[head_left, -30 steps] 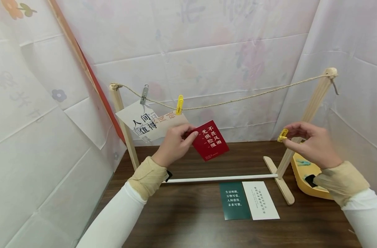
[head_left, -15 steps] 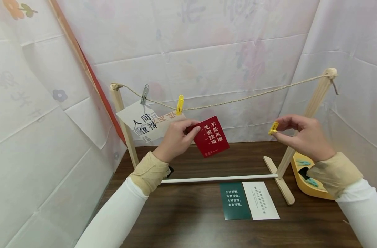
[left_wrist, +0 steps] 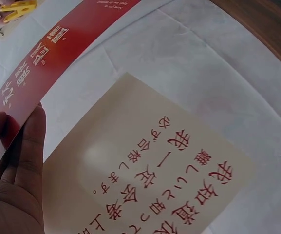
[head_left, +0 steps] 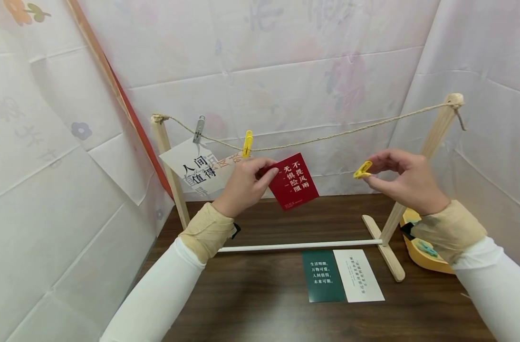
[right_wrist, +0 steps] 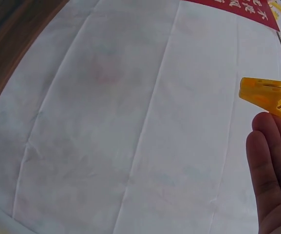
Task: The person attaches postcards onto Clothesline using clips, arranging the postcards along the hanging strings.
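My left hand pinches a red card with white characters by its left edge, thumb in front. The card hangs tilted just below the rope. To the right, my right hand holds a yellow clothespin between thumb and fingers, its nose pointing left toward the card. In the right wrist view the clothespin sits at the fingertips, apart from the red card. A cream card with red writing hangs behind my left hand, mostly covered by it in the head view.
A grey clip and another yellow clothespin hold cards on the rope, strung between two wooden posts. A green card and a white card lie on the table. A yellow basket with clips stands at right.
My right hand has moved left and slightly up with the yellow clothespin, closer to the red card. My left hand has raised the card a little toward the rope.
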Available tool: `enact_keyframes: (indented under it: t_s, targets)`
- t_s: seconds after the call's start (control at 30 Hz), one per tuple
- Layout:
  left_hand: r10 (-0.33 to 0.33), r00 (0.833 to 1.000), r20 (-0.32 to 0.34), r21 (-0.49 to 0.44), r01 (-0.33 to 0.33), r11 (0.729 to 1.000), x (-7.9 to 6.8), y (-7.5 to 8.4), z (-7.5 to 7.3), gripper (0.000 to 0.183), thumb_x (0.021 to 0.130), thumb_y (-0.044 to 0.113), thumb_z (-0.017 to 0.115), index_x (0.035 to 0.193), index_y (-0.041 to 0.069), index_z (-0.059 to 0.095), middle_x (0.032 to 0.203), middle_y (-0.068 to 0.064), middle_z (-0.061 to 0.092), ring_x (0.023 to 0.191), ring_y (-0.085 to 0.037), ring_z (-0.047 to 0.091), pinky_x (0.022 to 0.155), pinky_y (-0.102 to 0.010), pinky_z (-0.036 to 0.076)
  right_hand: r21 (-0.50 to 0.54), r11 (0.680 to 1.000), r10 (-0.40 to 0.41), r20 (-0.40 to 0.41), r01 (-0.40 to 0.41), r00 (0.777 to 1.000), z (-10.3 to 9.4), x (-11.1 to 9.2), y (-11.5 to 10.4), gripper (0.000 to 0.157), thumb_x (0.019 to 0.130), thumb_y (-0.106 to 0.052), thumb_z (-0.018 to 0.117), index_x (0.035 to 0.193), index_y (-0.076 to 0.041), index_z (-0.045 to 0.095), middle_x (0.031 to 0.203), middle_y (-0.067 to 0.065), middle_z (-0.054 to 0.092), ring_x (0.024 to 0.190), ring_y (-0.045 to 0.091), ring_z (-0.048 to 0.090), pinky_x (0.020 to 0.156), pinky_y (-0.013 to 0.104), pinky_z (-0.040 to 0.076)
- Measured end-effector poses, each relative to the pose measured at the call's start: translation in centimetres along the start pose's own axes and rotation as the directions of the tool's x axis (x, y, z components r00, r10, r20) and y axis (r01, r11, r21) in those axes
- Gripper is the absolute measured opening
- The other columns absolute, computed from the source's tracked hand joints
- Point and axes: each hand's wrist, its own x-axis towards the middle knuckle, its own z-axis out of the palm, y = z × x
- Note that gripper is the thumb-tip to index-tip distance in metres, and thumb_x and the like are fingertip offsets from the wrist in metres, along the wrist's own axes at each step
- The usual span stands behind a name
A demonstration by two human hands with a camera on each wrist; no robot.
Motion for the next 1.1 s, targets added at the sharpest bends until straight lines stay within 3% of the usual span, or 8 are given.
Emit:
enact_keyframes:
  t_s: [0.37,0.63,0.7,0.8,0.9,1.03,1.1]
  targets:
    - [-0.037,0.999,0.021,0.000,0.037,0.999,0.8,0.3,0.0,0.018,0.105,0.007,0.070,0.117,-0.005,0.077,0.103,-0.017,0.082,0.081,-0.023,0.075,0.076,-0.039,0.064,0.047,0.997,-0.058,0.010,0.058,0.998,1.0,2.4,-1.7,0.029,0.076,0.017,0.085,0.101,0.007,0.075,0.095,-0.018,0.073,0.083,-0.009,0.070,0.077,0.006,0.053]
    - [-0.037,0.999,0.021,0.004,0.037,0.999,1.0,0.4,0.0,0.017,0.105,0.006,0.069,0.116,-0.005,0.076,0.101,-0.016,0.081,0.079,-0.023,0.074,0.074,-0.037,0.063,0.036,0.998,-0.056,0.023,0.055,0.998,1.4,4.1,-3.2,0.026,0.079,0.016,0.080,0.103,0.007,0.073,0.095,0.014,0.078,0.083,-0.009,0.069,0.080,0.007,0.053]
    - [-0.039,0.999,0.024,0.004,0.039,0.999,1.1,0.5,0.0,0.017,0.106,0.007,0.069,0.117,-0.004,0.076,0.101,-0.016,0.081,0.080,-0.023,0.075,0.075,-0.036,0.062,0.040,0.998,-0.059,0.022,0.058,0.998,1.4,4.6,-3.6,0.025,0.080,0.014,0.082,0.101,0.006,0.073,0.097,0.013,0.078,0.084,-0.009,0.069,0.081,0.006,0.053]
    - [-0.046,0.999,0.028,0.004,0.046,0.999,1.3,0.6,0.0,0.019,0.106,0.007,0.069,0.118,-0.004,0.076,0.103,-0.016,0.082,0.081,-0.023,0.075,0.076,-0.037,0.063,0.052,0.996,-0.072,0.018,0.071,0.997,1.5,5.2,-4.2,0.023,0.080,0.013,0.085,0.099,0.005,0.073,0.096,0.001,0.078,0.083,-0.008,0.070,0.081,0.007,0.054]
    - [-0.061,0.998,0.031,0.001,0.061,0.998,1.3,0.7,-0.1,0.020,0.106,0.007,0.068,0.121,-0.005,0.076,0.105,-0.017,0.082,0.083,-0.024,0.075,0.078,-0.039,0.064,0.067,0.994,-0.086,0.017,0.084,0.996,1.6,5.9,-4.8,0.023,0.080,0.014,0.087,0.097,0.006,0.073,0.096,0.000,0.078,0.083,-0.006,0.071,0.081,0.008,0.055]
    - [-0.074,0.997,0.035,0.005,0.074,0.997,1.5,0.9,-0.1,0.020,0.106,0.007,0.068,0.121,-0.004,0.076,0.105,-0.017,0.081,0.083,-0.024,0.075,0.078,-0.040,0.064,0.049,0.993,-0.106,0.029,0.105,0.994,1.7,6.4,-5.4,0.021,0.081,0.012,0.088,0.096,0.005,0.075,0.095,0.015,0.081,0.084,-0.007,0.071,0.083,0.009,0.055]
    - [-0.074,0.997,0.035,0.010,0.073,0.997,1.5,1.0,-0.1,0.020,0.106,0.007,0.068,0.120,-0.004,0.077,0.105,-0.016,0.082,0.082,-0.023,0.074,0.078,-0.040,0.064,0.037,0.992,-0.121,0.032,0.120,0.992,1.8,6.7,-5.6,0.019,0.082,0.010,0.089,0.095,0.004,0.076,0.094,0.015,0.082,0.084,-0.009,0.070,0.082,0.008,0.054]
